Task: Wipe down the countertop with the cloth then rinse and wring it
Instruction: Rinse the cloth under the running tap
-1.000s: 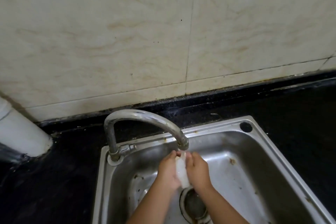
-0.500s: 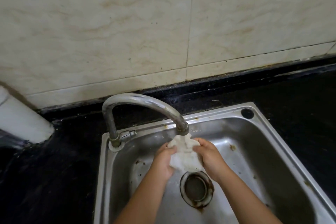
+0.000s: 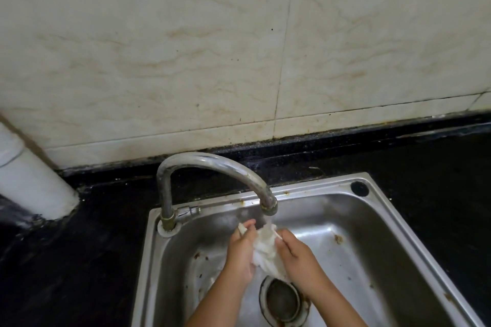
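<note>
Two hands hold one white cloth (image 3: 265, 249) under the tap (image 3: 212, 167). The left hand (image 3: 240, 252) is on the left side of the cloth, and its fingers curl round the cloth's edge. The right hand (image 3: 297, 260) is on the right side, and its fingers pinch the cloth too. Both hands are closed on the cloth, not flat.

Water runs down from the tap's spout right onto the top of the cloth. So I think the step now is the rinse. The wiping of the black countertop (image 3: 79, 260) looks done, since the cloth is in the sink (image 3: 398, 220) and not on the counter. The wring is not done yet.

For the next move, I think the hands need to rub or turn the cloth so the water gets to every part. After that they need to bunch it up tight, twist it, and squeeze the water out over the sink. The drain (image 3: 283, 300) is just near of the cloth, so the drips can go straight down.

The cloth looks small, white and soft. It is crumpled, with lots of folds. It looks wet and floppy, and its low end hangs down close to the drain. It is held up between the hands. I cannot tell if it touches the sink floor.
</note>
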### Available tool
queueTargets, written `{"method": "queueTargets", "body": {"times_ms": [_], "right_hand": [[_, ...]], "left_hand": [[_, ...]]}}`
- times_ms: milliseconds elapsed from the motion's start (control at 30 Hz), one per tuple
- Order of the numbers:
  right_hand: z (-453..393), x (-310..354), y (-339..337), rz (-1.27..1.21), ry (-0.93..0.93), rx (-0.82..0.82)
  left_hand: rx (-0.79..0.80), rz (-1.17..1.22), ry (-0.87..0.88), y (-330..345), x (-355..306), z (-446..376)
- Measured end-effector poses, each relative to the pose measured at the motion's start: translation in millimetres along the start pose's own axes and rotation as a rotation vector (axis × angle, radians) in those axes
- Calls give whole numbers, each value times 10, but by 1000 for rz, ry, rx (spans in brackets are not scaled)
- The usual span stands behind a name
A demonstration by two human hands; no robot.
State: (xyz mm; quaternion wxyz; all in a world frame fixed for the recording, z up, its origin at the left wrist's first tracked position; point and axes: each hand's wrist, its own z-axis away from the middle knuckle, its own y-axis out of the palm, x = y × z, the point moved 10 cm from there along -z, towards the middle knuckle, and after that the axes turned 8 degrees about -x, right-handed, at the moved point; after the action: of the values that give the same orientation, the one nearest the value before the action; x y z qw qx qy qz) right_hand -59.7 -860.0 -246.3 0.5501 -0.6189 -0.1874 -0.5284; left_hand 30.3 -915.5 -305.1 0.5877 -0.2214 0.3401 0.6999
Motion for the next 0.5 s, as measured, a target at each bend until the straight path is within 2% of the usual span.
{"method": "queueTargets", "body": {"times_ms": [133,267,333,500], "right_hand": [[58,157,-20,74,-108,11],[18,-118,-97,-14,98,-67],[24,-173,-117,-5,131,-93],[96,193,-156,-78,-67,-210]], "left_hand": [[-96,88,-20,-26,-50,42],[-96,141,-27,-2,-117,98],[-43,179,-33,69,-161,133],[9,57,15,151,-144,180]]}}
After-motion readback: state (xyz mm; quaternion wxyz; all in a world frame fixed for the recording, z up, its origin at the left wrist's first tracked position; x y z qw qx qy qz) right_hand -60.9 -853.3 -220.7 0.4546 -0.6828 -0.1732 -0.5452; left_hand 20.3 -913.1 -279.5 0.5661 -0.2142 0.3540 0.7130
